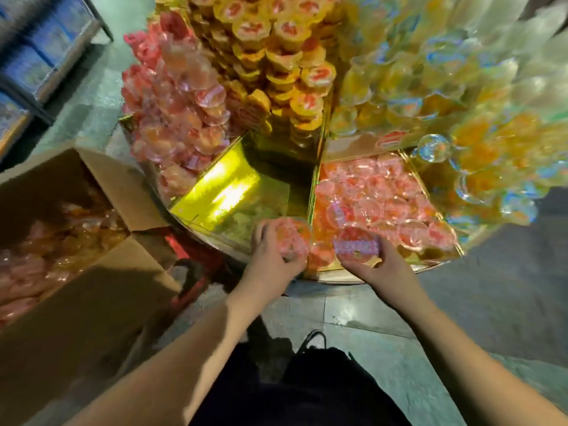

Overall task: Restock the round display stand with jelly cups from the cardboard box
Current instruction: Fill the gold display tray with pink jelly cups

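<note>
The round display stand (344, 279) fills the upper middle, split by gold dividers into wedge compartments. My left hand (270, 259) grips a pink jelly cup (292, 236) at the stand's front rim, by the divider between a bare gold compartment (233, 192) and a compartment part full of pink jelly cups (381, 201). My right hand (378, 262) holds another pink jelly cup (355, 247) over the front of that pink compartment. The open cardboard box (101, 272) at the left holds several wrapped pink and orange cups.
Stacked cups rise on the stand behind: pink ones (178, 96), yellow ones (282, 56) and clear orange ones (430, 87). A blue shelf unit (40, 56) stands at the far left. Grey tiled floor (461, 318) lies below, with my dark-clothed legs (307, 388) at the bottom.
</note>
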{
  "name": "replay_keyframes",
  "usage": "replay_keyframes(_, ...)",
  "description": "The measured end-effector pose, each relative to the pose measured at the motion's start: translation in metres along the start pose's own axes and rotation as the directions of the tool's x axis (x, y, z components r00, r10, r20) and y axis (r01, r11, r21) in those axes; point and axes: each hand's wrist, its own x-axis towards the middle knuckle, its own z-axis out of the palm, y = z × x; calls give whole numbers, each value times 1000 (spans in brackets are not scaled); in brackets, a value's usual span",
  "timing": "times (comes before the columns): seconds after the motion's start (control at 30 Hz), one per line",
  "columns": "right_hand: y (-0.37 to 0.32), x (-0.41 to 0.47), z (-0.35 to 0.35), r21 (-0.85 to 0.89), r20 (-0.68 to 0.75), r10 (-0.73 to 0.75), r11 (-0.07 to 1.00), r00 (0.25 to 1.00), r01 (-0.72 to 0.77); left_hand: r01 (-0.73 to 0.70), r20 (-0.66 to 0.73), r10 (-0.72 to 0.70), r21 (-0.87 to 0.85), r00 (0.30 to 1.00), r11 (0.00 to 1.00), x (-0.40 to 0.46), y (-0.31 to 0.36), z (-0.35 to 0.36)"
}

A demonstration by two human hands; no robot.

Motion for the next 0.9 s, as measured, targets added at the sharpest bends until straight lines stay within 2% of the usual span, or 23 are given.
replay_keyframes(0.23,33,15,-48,77,-168,38,997,985,-25,87,151,-109,141,982,986,36,10,53)
replay_keyframes(0.5,71,33,-66,142,-183,128,985,975,-103,8,240,-66,236,969,972,64,-6,90)
replay_keyframes(0.9,88,81,-67,101,-214,123,989,969,-103,-140,165,72,451,984,881,76,-49,115)
